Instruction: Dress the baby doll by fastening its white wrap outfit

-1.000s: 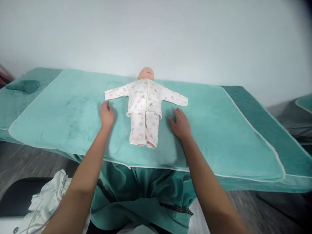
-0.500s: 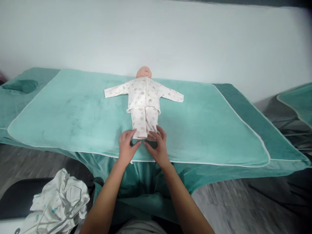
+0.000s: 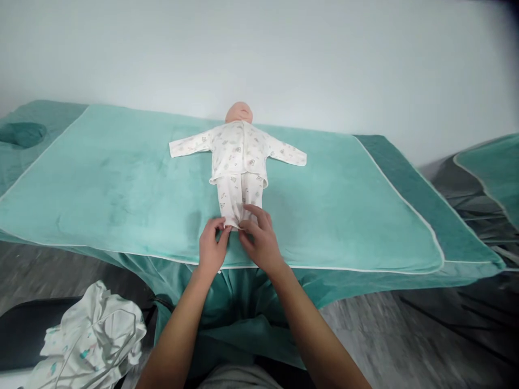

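A baby doll lies on its back on the green-covered bed, head toward the wall. It wears a white patterned long-sleeved top, its sleeves spread to both sides, and matching white pants. My left hand pinches the cuff of the pant leg on the left between thumb and fingers. On that same leg's inner cuff edge, my right hand is closed, its index finger lying across the other leg. A bit of the doll's foot shows at the cuff; the other leg's end is hidden behind my right hand.
The bed has a teal cover with white piping and a face hole at the left end. A crumpled white printed cloth with a grey cord lies on a black chair at lower left. Another green-covered bed stands at right.
Both hands have closed on the cuff of the left-side pant leg, where they were spread around the two cuffs. My right hand has shifted left across the legs. The view has moved slightly.
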Demonstrator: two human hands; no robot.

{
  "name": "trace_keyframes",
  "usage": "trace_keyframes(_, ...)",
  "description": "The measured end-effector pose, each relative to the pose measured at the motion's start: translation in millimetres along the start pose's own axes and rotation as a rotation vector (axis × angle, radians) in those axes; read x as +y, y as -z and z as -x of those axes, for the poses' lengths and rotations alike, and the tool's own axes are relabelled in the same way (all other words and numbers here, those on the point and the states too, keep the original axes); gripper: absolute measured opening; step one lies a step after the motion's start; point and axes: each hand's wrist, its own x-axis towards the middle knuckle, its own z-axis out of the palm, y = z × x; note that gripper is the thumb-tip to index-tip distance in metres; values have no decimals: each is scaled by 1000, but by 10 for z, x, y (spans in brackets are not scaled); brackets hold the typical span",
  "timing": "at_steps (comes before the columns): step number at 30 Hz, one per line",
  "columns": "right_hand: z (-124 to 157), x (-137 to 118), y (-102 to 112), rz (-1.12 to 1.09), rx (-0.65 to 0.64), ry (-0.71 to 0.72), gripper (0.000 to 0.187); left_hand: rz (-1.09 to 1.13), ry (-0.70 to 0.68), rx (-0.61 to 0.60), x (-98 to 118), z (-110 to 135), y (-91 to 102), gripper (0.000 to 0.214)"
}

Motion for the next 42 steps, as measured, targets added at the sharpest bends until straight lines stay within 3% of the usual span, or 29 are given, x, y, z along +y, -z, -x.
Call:
trace_keyframes(3, 109, 37, -38, -51, 14, -9, 33, 23, 30, -9, -65, 51, 75, 13)
trace_keyframes(7, 236, 222, -52, -83, 175, -152, 45, 207, 143, 37, -108, -102, 212, 16)
trace_keyframes(9, 252, 320, -21, -104, 159, -215, 37, 329, 275, 112, -109, -265, 236, 19)
trace_keyframes(12, 257, 396, 56, -176, 93, -184, 15, 392, 394, 145, -103, -481, 205, 24)
trace_keyframes(16, 338, 368, 162, -278, 140, -145, 10, 343, 382, 108, -131, -499, 155, 23)
trace_keyframes(20, 360, 377, 272, -363, -12, -151, 4, 389, 364, 117, -187, -400, 162, 20)
trace_keyframes(21, 305, 404, 295, -386, 27, -183, 7, 412, 370, 133, -198, -419, 161, 20)
trace_keyframes(25, -278, 639, 306, -361, 438, -396, 22, 414, 300, 186, -216, -782, 87, 32)
trace_keyframes(28, -898, 918, 193, -370, 321, -353, 60, 301, 190, 82, -207, -1189, -39, 48)
trace_keyframes(31, -1306, 1153, 8, -402, 187, -402, 83, 181, 148, -51, -182, -1440, -152, 56)
trace_keyframes(36, -1311, 1222, -173, -488, 97, -542, 93, 79, 182, -107, -144, -1446, -203, 66)
trace_keyframes(40, -1226, 1221, -144, -518, 116, -553, 82, 99, 208, -62, -125, -1429, -204, 65)
trace_keyframes(42, -1226, 1252, -129, -509, 106, -491, 77, 128, 190, -56, -120, -1447, -208, 62)
